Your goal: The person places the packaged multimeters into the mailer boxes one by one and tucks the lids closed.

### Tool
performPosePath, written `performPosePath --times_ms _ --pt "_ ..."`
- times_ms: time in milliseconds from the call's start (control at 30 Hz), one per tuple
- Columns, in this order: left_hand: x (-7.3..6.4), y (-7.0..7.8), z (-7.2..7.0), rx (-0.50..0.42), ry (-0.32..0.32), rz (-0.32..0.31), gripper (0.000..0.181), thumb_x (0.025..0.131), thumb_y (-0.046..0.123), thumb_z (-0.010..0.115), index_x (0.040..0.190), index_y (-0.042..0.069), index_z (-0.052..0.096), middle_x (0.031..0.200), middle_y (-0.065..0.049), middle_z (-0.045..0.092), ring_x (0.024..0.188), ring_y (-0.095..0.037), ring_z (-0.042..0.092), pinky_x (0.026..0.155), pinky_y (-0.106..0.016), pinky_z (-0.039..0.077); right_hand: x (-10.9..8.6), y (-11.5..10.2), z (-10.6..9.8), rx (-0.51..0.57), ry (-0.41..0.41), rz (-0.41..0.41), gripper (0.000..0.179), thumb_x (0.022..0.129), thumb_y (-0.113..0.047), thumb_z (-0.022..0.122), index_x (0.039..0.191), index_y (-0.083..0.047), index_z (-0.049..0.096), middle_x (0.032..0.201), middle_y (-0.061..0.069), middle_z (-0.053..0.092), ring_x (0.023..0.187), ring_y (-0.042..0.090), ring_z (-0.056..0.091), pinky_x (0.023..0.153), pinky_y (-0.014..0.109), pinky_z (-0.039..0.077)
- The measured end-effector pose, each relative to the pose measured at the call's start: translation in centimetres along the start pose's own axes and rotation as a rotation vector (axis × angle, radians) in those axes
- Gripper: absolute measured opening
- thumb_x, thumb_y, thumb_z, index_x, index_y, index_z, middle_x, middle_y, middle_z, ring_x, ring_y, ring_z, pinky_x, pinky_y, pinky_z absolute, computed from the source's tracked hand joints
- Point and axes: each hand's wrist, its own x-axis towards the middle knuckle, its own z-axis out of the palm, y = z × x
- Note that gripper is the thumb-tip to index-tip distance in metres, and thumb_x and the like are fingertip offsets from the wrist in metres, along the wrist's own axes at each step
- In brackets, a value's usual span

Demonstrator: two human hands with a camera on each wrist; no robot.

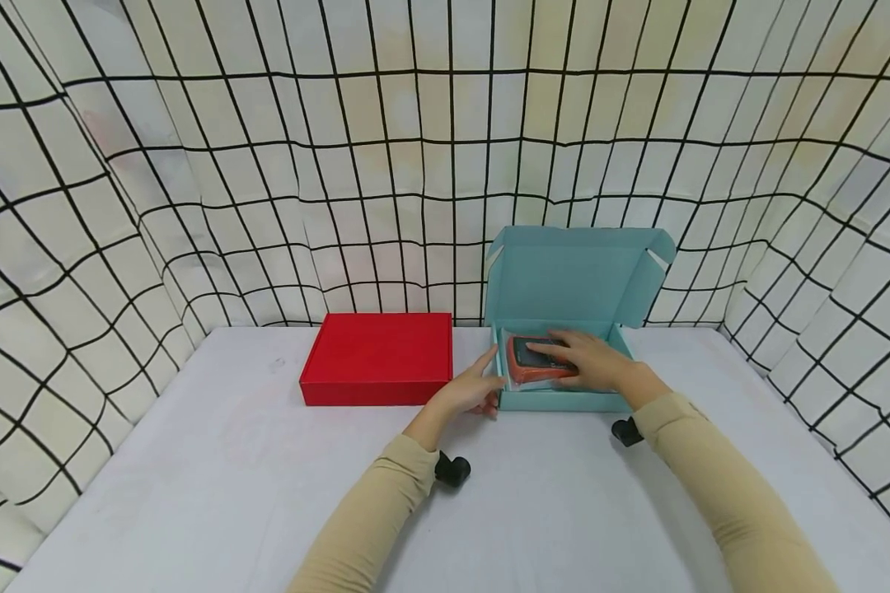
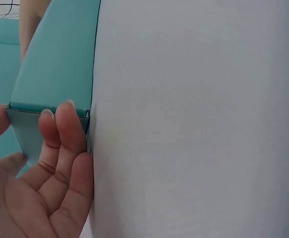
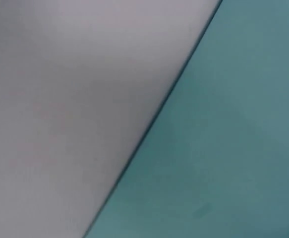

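Observation:
A light teal cardboard box (image 1: pixel 564 401) stands on the right half of the table with its lid raised. Inside, toward its left side, lies an orange item with a dark face (image 1: pixel 519 371), partly wrapped in clear plastic. My right hand (image 1: pixel 589 360) reaches over the front wall and rests on this item, fingers extended across its dark face. The left hand (image 2: pixel 50 183) holds the box's front left corner, thumb at the top edge and fingers against the wall. In the right wrist view only the box's teal front wall (image 3: pixel 213 144) and white tabletop appear; the right hand is hidden there.
A closed red box (image 1: pixel 386 350) sits left of the teal one, near the left forearm. The raised teal lid (image 1: pixel 564 272) stands behind the right hand. Beyond the white table (image 1: pixel 215 461) hangs white cloth with a black grid (image 1: pixel 386 181).

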Motion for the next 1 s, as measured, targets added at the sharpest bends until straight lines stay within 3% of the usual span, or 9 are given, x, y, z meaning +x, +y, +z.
performPosePath --times_ms 167,467,700,833,1000 --pt "0.2 0.1 0.0 -0.004 0.001 0.006 0.071 0.107 0.022 0.051 0.167 0.021 0.012 0.076 -0.008 0.056 0.059 -0.016 0.059 0.06 -0.024 0.044 -0.5 -0.7 -0.8 0.009 -0.022 0.013 0.071 0.097 -0.031 0.073 0.159 -0.016 0.039 0.161 0.028 0.029 0.145 0.054 0.029 0.111 0.071 0.028" --pt "0.1 0.2 0.0 -0.015 0.01 -0.009 0.071 0.107 0.022 0.052 0.166 0.022 0.013 0.074 -0.007 0.055 0.058 -0.016 0.059 0.059 -0.024 0.042 -1.6 -1.6 -1.6 0.022 0.005 -0.013 0.058 0.1 -0.02 0.069 0.153 -0.009 0.048 0.156 0.032 0.035 0.136 0.057 0.041 0.104 0.067 0.041" --pt "0.3 0.3 0.1 0.011 0.034 0.009 0.071 0.106 0.017 0.055 0.166 0.016 0.017 0.079 -0.011 0.057 0.06 -0.018 0.059 0.059 -0.024 0.047 -3.0 -1.3 -1.9 0.088 0.013 0.039 0.055 0.101 -0.02 0.068 0.151 -0.007 0.05 0.156 0.029 0.038 0.135 0.054 0.044 0.103 0.063 0.043" --pt "0.0 0.6 -0.2 0.061 0.087 0.041 0.067 0.104 0.016 0.057 0.163 0.01 0.025 0.088 -0.013 0.061 0.067 -0.02 0.063 0.065 -0.029 0.052 -3.7 -1.0 -2.1 0.138 0.073 0.122 0.054 0.103 -0.024 0.065 0.152 -0.01 0.05 0.155 0.024 0.044 0.137 0.048 0.044 0.105 0.062 0.042" --pt "0.1 1.1 -0.6 0.059 0.209 0.081 0.057 0.103 0.016 0.056 0.157 0.008 0.04 0.101 -0.013 0.065 0.083 -0.029 0.069 0.075 -0.038 0.057 -4.9 -0.3 -2.2 0.208 0.201 0.215 0.051 0.103 -0.019 0.064 0.151 -0.008 0.051 0.149 0.023 0.051 0.137 0.045 0.046 0.108 0.061 0.04"
